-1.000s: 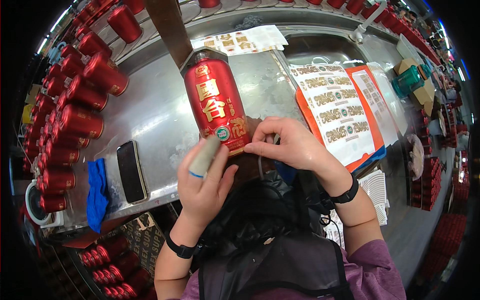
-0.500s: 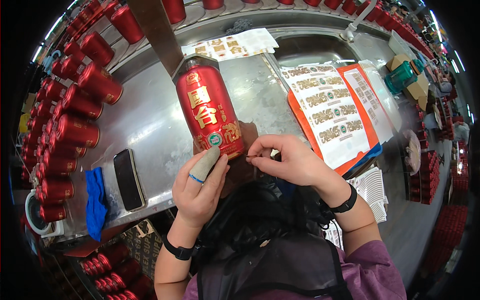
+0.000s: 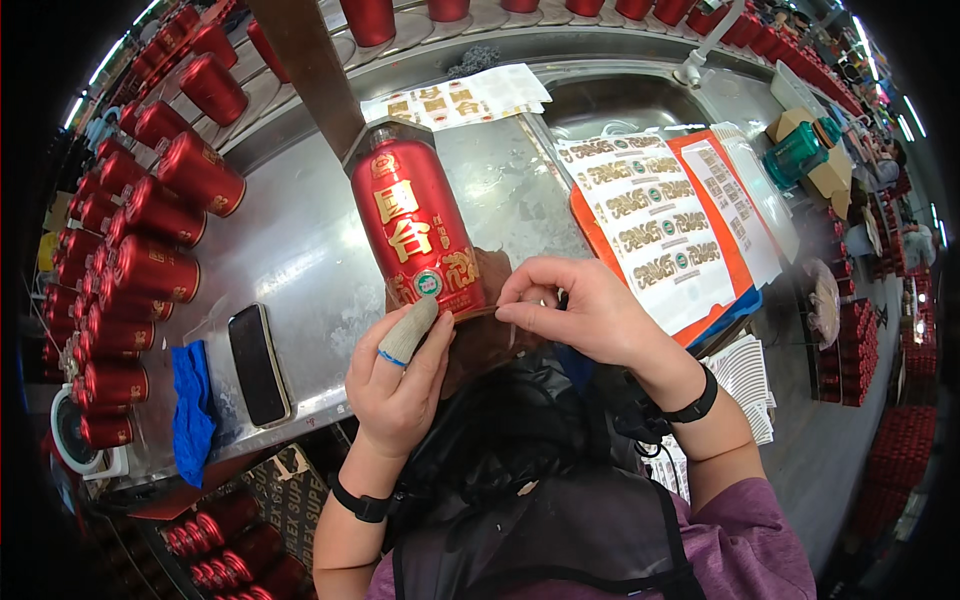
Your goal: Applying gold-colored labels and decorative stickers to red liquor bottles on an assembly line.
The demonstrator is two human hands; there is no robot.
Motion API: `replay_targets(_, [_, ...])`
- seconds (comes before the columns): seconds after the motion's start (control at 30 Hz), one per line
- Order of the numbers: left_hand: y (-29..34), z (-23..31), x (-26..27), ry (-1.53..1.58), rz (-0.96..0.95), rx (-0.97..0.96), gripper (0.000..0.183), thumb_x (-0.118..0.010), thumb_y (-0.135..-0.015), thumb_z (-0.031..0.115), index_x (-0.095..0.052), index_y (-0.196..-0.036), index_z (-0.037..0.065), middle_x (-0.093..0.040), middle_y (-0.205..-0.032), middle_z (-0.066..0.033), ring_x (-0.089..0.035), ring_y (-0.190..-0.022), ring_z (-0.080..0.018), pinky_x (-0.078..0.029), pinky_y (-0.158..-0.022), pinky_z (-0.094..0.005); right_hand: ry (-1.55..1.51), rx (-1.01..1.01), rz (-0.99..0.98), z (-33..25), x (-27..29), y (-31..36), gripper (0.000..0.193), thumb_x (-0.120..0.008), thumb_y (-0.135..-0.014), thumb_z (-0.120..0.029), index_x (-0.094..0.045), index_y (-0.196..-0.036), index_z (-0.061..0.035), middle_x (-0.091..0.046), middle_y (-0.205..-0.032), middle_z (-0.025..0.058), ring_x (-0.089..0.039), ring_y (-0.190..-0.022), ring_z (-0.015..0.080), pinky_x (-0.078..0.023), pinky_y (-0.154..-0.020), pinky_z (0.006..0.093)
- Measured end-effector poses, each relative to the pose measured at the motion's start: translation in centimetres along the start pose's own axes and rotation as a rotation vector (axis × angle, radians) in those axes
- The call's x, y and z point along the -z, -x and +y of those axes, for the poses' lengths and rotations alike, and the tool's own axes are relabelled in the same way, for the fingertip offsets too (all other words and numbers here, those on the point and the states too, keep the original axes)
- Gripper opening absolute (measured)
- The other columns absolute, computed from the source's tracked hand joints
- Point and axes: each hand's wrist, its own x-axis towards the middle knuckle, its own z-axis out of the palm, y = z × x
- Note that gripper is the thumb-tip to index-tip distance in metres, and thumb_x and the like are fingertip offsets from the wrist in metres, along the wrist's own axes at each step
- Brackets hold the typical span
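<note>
A red bottle with gold lettering and a round green emblem (image 3: pixel 415 220) lies on its back, neck away from me, in a dark notched holder (image 3: pixel 432 133). My left hand (image 3: pixel 402 365) presses its fingertips against the bottle's lower end, just below the emblem. A grey finger cot with a blue rim (image 3: pixel 408 336) covers one finger. Close to the bottle's base on the right, my right hand (image 3: pixel 575 310) pinches thumb and forefinger together. What lies between them is too small to name. Brown material (image 3: pixel 490 340) shows under the bottle's base.
Sheets of gold-and-green labels (image 3: pixel 668 225) lie on an orange board (image 3: pixel 700 326) at right, near a sink (image 3: pixel 625 105). A phone (image 3: pixel 259 365) and blue cloth (image 3: pixel 190 410) lie left. Red bottles (image 3: pixel 150 270) crowd the left edge. A brown post (image 3: pixel 310 75) rises beyond; a conveyor (image 3: pixel 400 42) carries red containers.
The red containers on the far conveyor have moved to the right. My right hand has shifted very slightly at the bottle's base, still pinching. The left hand stays against the bottle.
</note>
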Motion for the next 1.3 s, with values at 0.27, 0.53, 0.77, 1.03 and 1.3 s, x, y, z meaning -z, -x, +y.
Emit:
replay_targets(0.27, [0.2, 0.2, -0.1, 0.032, -0.008, 0.052, 0.033, -0.083, -0.078, 0.002, -0.08, -0.111, 0.006, -0.073, -0.115, -0.0112, -0.067, -0.106, -0.0306, -0.056, -0.09, -0.04, 0.197, 0.177, 0.116, 2.1, -0.2, -1.1, 0.014, -0.079, -0.092, -0.02, -0.076, -0.095, -0.0075, -0.062, -0.097, 0.0011, -0.053, -0.076, 0.0097, -0.043, -0.067, 0.0261])
replay_targets(0.53, [0.0, 0.2, -0.5, 0.011, -0.052, 0.2, 0.061, -0.086, -0.079, 0.01, -0.066, -0.136, 0.003, -0.062, -0.14, -0.0174, -0.059, -0.127, -0.0371, -0.049, -0.105, -0.0437, 0.16, 0.201, 0.11, 3.1, -0.5, -1.9, 0.014, -0.08, -0.09, -0.019, -0.075, -0.094, -0.007, -0.062, -0.099, 0.0017, -0.053, -0.076, 0.0096, -0.043, -0.068, 0.0255])
replay_targets(0.77, [0.4, -0.4, -0.9, 0.069, -0.075, 0.235, 0.066, -0.085, -0.081, 0.011, -0.06, -0.141, -0.001, -0.056, -0.146, -0.0236, -0.057, -0.131, -0.0409, -0.047, -0.108, -0.0463, 0.184, 0.213, 0.111, 3.2, -0.8, -2.3, 0.014, -0.081, -0.09, -0.02, -0.076, -0.092, -0.0073, -0.063, -0.096, 0.0021, -0.052, -0.073, 0.0104, -0.044, -0.066, 0.0267])
replay_targets(1.03, [1.5, -0.7, -1.2, 0.202, -0.046, 0.34, 0.066, -0.082, -0.086, 0.009, -0.054, -0.145, -0.003, -0.054, -0.148, -0.0261, -0.056, -0.134, -0.0427, -0.046, -0.11, -0.0464, 0.145, 0.244, 0.103, 3.0, -1.4, -2.6, 0.015, -0.083, -0.088, -0.021, -0.076, -0.09, -0.0075, -0.063, -0.094, 0.0022, -0.051, -0.071, 0.0112, -0.044, -0.067, 0.028])
replay_targets(1.3, [3.1, 0.5, 0.2, 0.075, -0.039, 0.113, 0.037, -0.082, -0.083, 0.005, -0.074, -0.119, 0.0, -0.071, -0.122, -0.0174, -0.065, -0.115, -0.0361, -0.053, -0.099, -0.0439, 0.116, 0.228, 0.094, 2.9, -1.5, -2.7, 0.019, -0.082, -0.088, -0.025, -0.075, -0.088, -0.0067, -0.063, -0.091, 0.0058, -0.056, -0.079, 0.0179, -0.046, -0.074, 0.0317])
